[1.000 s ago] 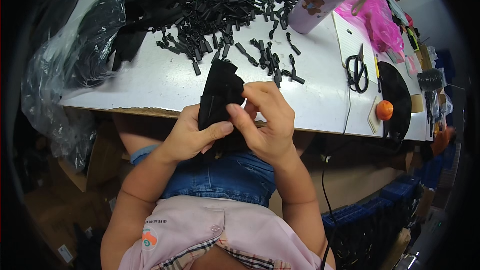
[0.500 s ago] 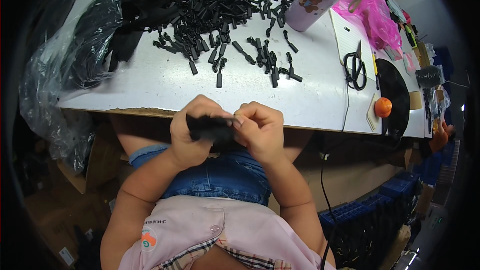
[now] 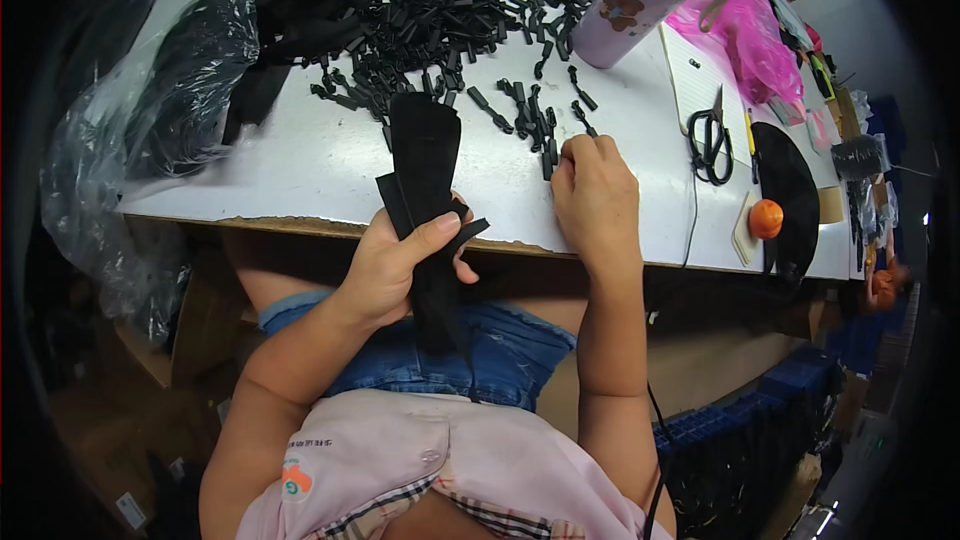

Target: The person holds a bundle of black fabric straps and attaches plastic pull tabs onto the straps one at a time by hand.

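My left hand (image 3: 405,265) is closed round a bundle of flat black fabric strips (image 3: 425,155) held upright at the table's front edge. Its thumb lies across the strips; one short end sticks out to the right, and the lower part hangs over my lap. To the right, my right hand (image 3: 600,195) rests on the table with fingers curled together on a black zipper pull (image 3: 583,118), whose near end they cover. Several more zipper pulls (image 3: 540,125) lie just left of those fingers. Beyond them spreads a large heap of black zipper pulls (image 3: 440,20).
A lilac bottle (image 3: 635,5) stands at the back right. Black scissors (image 3: 710,145) lie on a notepad (image 3: 690,65), near a round orange object (image 3: 766,219) and a black curved piece (image 3: 795,190). Clear plastic wrap (image 3: 190,90) drapes over the left side; a pink bag (image 3: 745,30) lies far right.
My hands were together over the table's edge, working at the black fabric. Now they are apart: the left holds the strips upright, and the right has moved forward and right to the zipper pulls.
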`<state>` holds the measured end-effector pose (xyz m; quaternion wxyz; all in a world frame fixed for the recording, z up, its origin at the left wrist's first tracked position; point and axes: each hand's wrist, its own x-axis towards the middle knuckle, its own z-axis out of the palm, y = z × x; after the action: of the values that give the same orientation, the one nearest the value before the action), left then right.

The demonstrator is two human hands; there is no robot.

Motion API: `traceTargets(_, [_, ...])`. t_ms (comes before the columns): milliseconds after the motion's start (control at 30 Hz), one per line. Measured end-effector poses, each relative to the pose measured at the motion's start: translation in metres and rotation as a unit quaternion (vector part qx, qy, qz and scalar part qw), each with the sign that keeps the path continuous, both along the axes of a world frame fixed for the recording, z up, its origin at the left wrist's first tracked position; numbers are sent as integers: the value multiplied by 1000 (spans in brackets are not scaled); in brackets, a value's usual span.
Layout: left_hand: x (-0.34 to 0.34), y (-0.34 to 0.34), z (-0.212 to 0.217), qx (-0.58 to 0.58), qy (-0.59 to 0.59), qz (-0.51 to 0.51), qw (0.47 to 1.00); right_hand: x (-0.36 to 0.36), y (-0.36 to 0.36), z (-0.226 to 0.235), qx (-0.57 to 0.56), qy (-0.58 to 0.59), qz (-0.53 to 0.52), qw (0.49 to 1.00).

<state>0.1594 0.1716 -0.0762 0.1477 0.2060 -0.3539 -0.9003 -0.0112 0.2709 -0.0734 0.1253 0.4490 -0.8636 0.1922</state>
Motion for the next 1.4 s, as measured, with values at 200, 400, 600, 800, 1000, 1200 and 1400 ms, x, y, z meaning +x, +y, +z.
traceTargets(200, [-3, 3, -1, -94, -19, 9, 995, 3, 6, -2, -238, -265, 8, 934])
traceTargets(400, [-7, 7, -9, -144, -36, 4, 989, 33, 4, -1, -415, -698, 91, 576])
traceTargets(600, [-9, 12, -10, -209, -30, 49, 976, 65, 2, -2, -329, -345, 180, 860])
traceTargets(800, [-7, 15, -15, -242, -50, 74, 966, 63, 5, -4, -355, -278, 180, 874])
traceTargets(1000, [-6, 17, -26, -293, -22, 114, 949, 64, 5, -6, -400, -219, 194, 869])
traceTargets(1200, [-5, 18, -20, -258, -22, 135, 956, 64, 7, -4, -397, -211, 214, 867])
traceTargets(1400, [-6, 18, -25, -272, -19, 140, 952, 67, 5, -7, -413, -257, 233, 842])
